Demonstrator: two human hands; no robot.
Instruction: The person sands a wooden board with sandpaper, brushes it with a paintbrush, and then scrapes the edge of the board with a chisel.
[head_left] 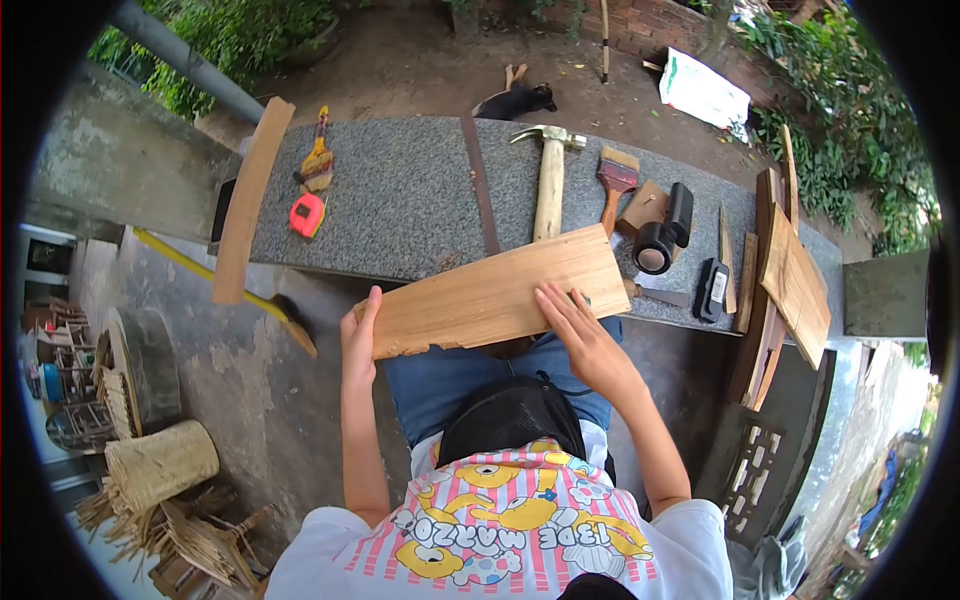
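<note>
A flat wooden board [490,295] with a ragged notch along its lower edge is held over my lap, tilted up to the right. My left hand [360,340] grips its left end, thumb upright at the edge. On the board's face near the right end, my right hand [590,345] lies with fingers stretched out; a small dark patch shows beside the fingers, too hidden to name. Just beyond the board, a claw hammer [550,185] with a wooden handle rests on the grey stone bench [380,190].
Paintbrushes [618,172] [318,165], a pink tape measure [307,214], a black cylindrical tool [660,240] and a black device [711,290] lie on the bench. Wooden planks [795,285] [252,200] overhang both ends. A dog [515,100] lies beyond; a yellow-handled tool [215,278] leans left.
</note>
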